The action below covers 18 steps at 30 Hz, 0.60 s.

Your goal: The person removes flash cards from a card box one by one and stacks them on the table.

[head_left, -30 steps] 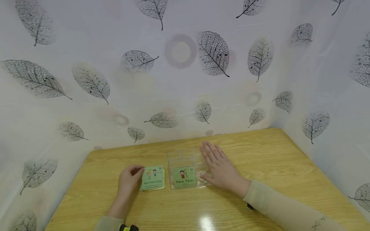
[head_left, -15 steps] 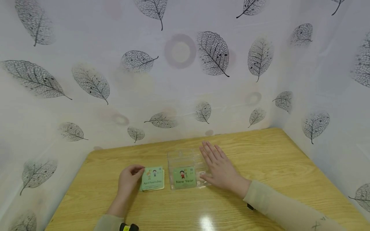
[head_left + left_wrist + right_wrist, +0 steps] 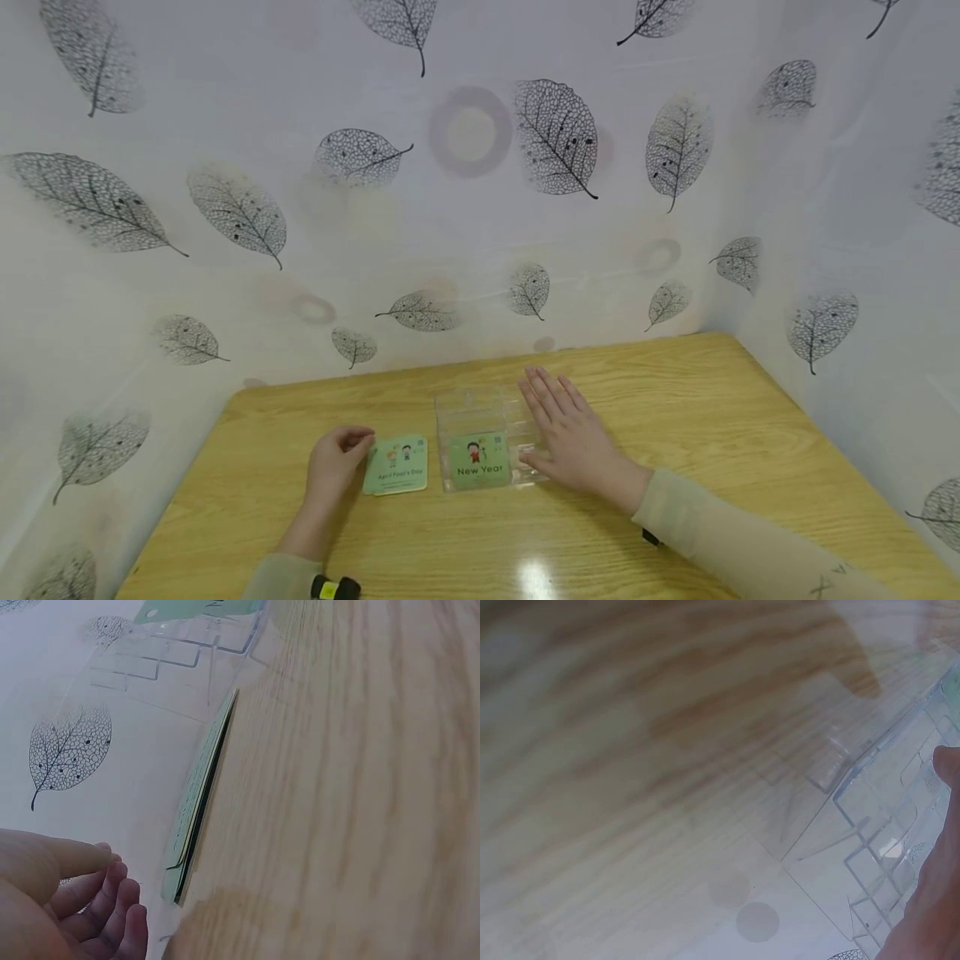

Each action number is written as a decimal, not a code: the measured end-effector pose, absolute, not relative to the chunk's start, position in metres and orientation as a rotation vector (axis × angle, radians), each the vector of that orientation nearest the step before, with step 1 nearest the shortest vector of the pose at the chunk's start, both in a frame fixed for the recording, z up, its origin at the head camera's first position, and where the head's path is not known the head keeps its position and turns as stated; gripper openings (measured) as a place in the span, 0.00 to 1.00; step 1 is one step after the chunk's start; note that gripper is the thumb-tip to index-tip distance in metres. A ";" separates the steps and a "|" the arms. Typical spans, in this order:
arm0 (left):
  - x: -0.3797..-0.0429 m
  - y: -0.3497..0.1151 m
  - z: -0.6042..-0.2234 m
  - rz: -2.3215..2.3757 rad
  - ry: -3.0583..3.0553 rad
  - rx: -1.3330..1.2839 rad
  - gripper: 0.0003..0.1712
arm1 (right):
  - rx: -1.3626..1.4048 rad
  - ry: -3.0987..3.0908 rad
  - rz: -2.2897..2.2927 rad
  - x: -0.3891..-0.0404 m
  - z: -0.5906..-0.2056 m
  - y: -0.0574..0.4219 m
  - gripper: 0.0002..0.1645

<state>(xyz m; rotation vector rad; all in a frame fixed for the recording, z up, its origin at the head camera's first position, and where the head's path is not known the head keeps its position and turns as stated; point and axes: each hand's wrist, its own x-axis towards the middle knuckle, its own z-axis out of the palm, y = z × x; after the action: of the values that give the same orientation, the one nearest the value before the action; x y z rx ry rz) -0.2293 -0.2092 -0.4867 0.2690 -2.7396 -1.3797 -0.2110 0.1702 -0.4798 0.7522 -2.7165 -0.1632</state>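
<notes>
A stack of green cards, topped by one reading "April Fool's Day", lies on the table. In the left wrist view the stack appears edge-on. My left hand is just left of it, fingers loosely bent and thumb near the fingertips; the left wrist view shows a gap between hand and cards. To the right of the stack is a clear plastic case with a green "New Year" card inside. My right hand rests with straight fingers over the case's right side, hiding part of it.
The wooden table ends at the back against a white curtain with leaf prints, which also flanks both sides. Clear divider-like ribs of the case show beside the thumb in the right wrist view.
The top card, pinched askew by my left hand before, has shifted slightly right and now lies squared on the stack. The left fingers have let go of it. The right hand stays put.
</notes>
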 end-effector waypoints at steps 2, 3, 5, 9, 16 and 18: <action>-0.229 -0.209 -0.486 -1.394 -2.734 0.279 0.14 | 0.752 -2.713 -0.164 -0.211 -0.480 0.170 0.66; -0.229 -0.209 -0.485 -1.406 -2.729 0.284 0.14 | 0.753 -2.713 -0.166 -0.211 -0.480 0.170 0.66; -0.229 -0.208 -0.484 -1.428 -2.716 0.297 0.15 | 0.756 -2.713 -0.163 -0.211 -0.479 0.170 0.66; -0.228 -0.208 -0.482 -1.484 -2.684 0.319 0.16 | 0.759 -2.715 -0.152 -0.211 -0.478 0.170 0.66; -0.226 -0.206 -0.479 -1.549 -2.629 0.323 0.15 | 0.757 -2.716 -0.180 -0.211 -0.477 0.170 0.65; -0.226 -0.206 -0.479 -1.558 -2.626 0.326 0.15 | 0.759 -2.717 -0.182 -0.211 -0.477 0.170 0.65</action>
<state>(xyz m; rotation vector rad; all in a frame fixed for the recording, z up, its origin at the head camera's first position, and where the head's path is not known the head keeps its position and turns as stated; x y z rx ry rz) -0.2257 -0.2060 -0.4792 0.3259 -2.6264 -1.5582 -0.2107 0.1702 -0.4769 0.7591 -2.7171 -0.1823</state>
